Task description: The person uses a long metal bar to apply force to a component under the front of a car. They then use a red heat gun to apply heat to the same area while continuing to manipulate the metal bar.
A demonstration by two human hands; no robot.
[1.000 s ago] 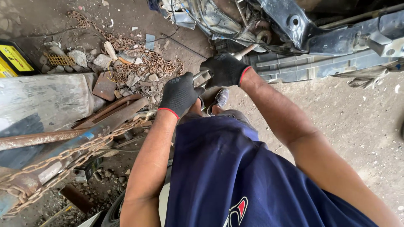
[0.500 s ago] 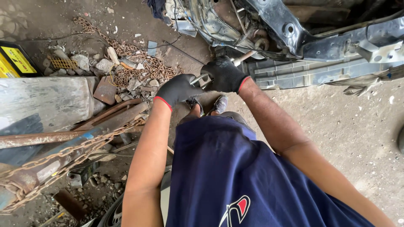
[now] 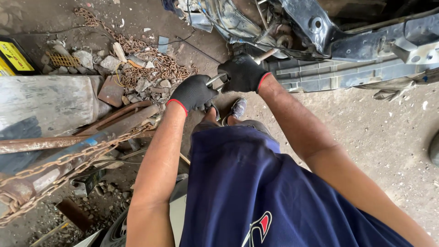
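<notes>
Both my hands wear black gloves with red cuffs. My left hand (image 3: 193,93) grips the near end of a long metal tool (image 3: 215,80), its handles showing between my hands. My right hand (image 3: 244,73) holds the same tool farther along, close to a shaft end (image 3: 266,55) that points into the underside of a wrecked car body (image 3: 320,32). The tool's working end is hidden behind my right glove. My feet in sandals (image 3: 238,109) stand just below my hands.
A rusty chain (image 3: 151,64) and rubble lie heaped at upper left. Rusty bars wrapped in chain (image 3: 68,160) cross the left side, beside a grey slab (image 3: 45,103). A yellow-and-black box (image 3: 13,57) sits at the left edge. Dirty concrete floor (image 3: 388,132) spreads right.
My hands have stayed on the tool near the car body, shifting slightly toward it. The view has tilted a little downward.
</notes>
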